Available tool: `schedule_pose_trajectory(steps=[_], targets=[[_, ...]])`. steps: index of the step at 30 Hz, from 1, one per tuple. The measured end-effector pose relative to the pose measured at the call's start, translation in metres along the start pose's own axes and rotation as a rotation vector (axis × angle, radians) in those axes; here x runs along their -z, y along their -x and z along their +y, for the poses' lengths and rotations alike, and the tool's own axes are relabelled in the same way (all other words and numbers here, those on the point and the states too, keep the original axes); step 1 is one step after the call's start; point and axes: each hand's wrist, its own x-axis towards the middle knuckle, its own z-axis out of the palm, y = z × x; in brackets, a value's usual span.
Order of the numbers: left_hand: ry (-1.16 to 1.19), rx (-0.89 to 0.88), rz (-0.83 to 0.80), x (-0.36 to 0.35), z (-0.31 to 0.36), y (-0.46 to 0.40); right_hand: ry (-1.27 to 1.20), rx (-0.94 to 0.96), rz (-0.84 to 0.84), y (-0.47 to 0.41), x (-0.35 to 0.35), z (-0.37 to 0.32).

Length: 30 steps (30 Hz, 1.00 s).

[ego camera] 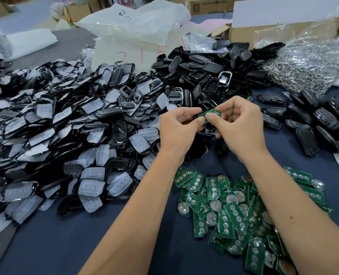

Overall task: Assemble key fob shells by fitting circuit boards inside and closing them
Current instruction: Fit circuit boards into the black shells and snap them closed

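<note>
Above the dark blue table cloth, our left hand and right hand together pinch a small green circuit board against a black plastic key fob shell, fingers curled round both. A loose pile of green circuit boards lies near our forearms; black shell halves with translucent button pads heap at left.

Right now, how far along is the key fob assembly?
Done: closed fobs lie at the right. In hand: the left hand and right hand hold a green circuit board against a black shell, not yet closed. Left: a pile of boards near the arms and heaps of open shells.
</note>
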Motion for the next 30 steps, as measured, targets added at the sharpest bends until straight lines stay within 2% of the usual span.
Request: schedule_pose_trajectory(steps=[4,11,16,21,26,30], targets=[[0.005,0.069,-0.037,0.002,0.002,0.0,0.058,0.018,0.034,0.002,-0.002,-0.004],[-0.021,0.061,-0.015,0.005,0.007,0.002,0.08,-0.04,0.055,0.003,-0.001,-0.004],[-0.037,0.047,-0.049,0.009,0.008,-0.001,0.008,-0.121,0.018,-0.001,0.003,0.002],[0.0,0.023,-0.1,0.014,0.01,-0.005,-0.238,-0.156,-0.132,-0.003,0.005,-0.003],[0.209,0.084,-0.096,0.017,0.017,-0.005,-0.343,-0.131,-0.075,-0.008,-0.005,-0.02],[0.137,0.039,-0.05,0.04,0.035,-0.01,-0.288,-0.19,-0.091,-0.004,-0.027,-0.041]])
